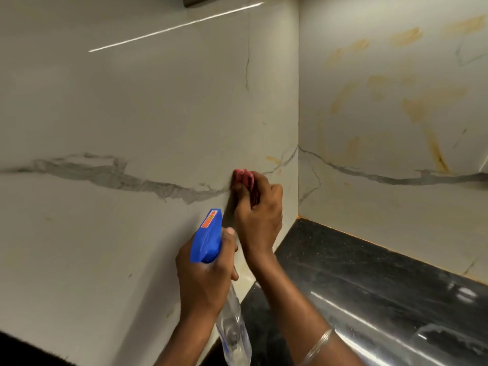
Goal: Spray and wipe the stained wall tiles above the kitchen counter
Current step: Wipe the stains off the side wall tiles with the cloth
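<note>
The glossy white marble-look wall tiles [158, 107] carry grey veins; the right-hand tiles [396, 101] show yellow-orange stains. The blue-headed clear plastic spray bottle [208, 239] bears an orange label. The crumpled cloth [244, 178] looks pinkish-red. The polished table [369, 286] is speckled black.

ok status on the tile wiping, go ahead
Left hand grips spray bottle. Right hand presses pink cloth on left wall tile. Yellow stains remain on right wall. Nothing blocking.
</note>
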